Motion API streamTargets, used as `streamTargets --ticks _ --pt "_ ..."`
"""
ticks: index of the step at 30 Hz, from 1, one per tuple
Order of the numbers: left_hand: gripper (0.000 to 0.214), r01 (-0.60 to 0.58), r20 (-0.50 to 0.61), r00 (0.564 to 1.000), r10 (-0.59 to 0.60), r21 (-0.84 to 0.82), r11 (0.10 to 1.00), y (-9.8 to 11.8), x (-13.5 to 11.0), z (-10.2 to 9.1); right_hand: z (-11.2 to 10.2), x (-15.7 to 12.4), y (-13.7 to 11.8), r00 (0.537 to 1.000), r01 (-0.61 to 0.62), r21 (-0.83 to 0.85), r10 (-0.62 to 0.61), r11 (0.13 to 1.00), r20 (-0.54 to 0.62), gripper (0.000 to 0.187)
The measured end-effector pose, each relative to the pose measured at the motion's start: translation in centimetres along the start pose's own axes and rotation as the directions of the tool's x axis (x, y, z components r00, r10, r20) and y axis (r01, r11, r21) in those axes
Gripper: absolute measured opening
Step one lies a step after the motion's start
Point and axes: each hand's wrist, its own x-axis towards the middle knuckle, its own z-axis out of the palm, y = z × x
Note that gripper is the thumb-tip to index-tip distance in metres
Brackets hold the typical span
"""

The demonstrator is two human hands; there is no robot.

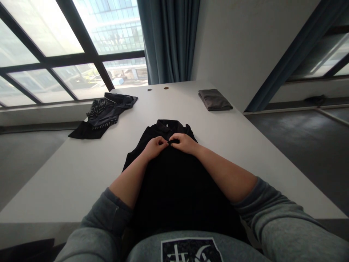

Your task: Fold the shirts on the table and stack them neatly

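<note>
A black collared shirt [180,182] lies spread on the white table, its collar toward the far side and its lower part reaching back to my body. My left hand [156,146] pinches the cloth of its front just below the collar. Close beside it, my right hand [183,143] also pinches the shirt front, fingertips nearly meeting those of the left. Any button between the fingers is too small and dark to make out. A small pale label shows inside the collar.
On the white table [272,174], a folded grey cloth [215,99] lies at the far right. Crumpled dark clothes [105,112], partly striped, lie at the far left and overhang the edge. Behind are a window [114,25] and a blue curtain [170,40].
</note>
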Motion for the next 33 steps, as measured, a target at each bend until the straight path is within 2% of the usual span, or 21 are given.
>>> streamTargets --ticks 7,11,14,18,21,26,31,33 --pt "0.021 0.077 -0.040 0.996 -0.081 -0.097 0.992 0.5 -0.4 0.5 -0.2 0.1 -0.4 0.999 0.039 0.029 -0.039 0.999 -0.025 0.014" --pt "0.021 0.135 0.008 0.991 -0.135 -0.156 0.978 0.6 -0.4 0.4 -0.3 0.0 -0.5 1.000 0.014 0.108 -0.013 0.994 -0.014 0.011" --pt "0.022 0.173 0.066 0.985 -0.162 -0.215 0.961 0.7 -0.3 0.2 -0.4 0.0 -0.7 0.999 -0.052 0.170 0.049 0.984 0.017 0.012" --pt "0.025 0.059 0.073 0.996 -0.046 -0.184 0.981 0.9 -0.3 -0.1 -0.9 0.1 -1.3 0.989 -0.148 0.148 0.146 0.978 0.025 0.014" --pt "0.027 0.016 0.076 0.997 -0.007 -0.122 0.992 0.8 -0.1 -0.1 -1.4 0.2 -1.7 0.990 -0.138 0.095 0.137 0.986 0.019 0.014" --pt "0.021 -0.049 0.014 0.999 0.049 0.001 0.999 0.9 0.0 0.2 -1.9 0.4 -1.4 0.982 -0.158 0.043 0.152 0.987 0.110 0.018" --pt "0.021 -0.117 -0.014 0.993 0.120 0.133 0.984 1.9 -0.4 -0.1 -1.9 0.6 -0.8 0.967 -0.253 0.066 0.251 0.965 0.046 0.021" --pt "0.024 -0.161 0.023 0.987 0.159 0.146 0.976 2.1 -0.6 -0.4 -2.3 0.5 -0.7 0.975 -0.219 -0.005 0.219 0.976 0.024 0.023"
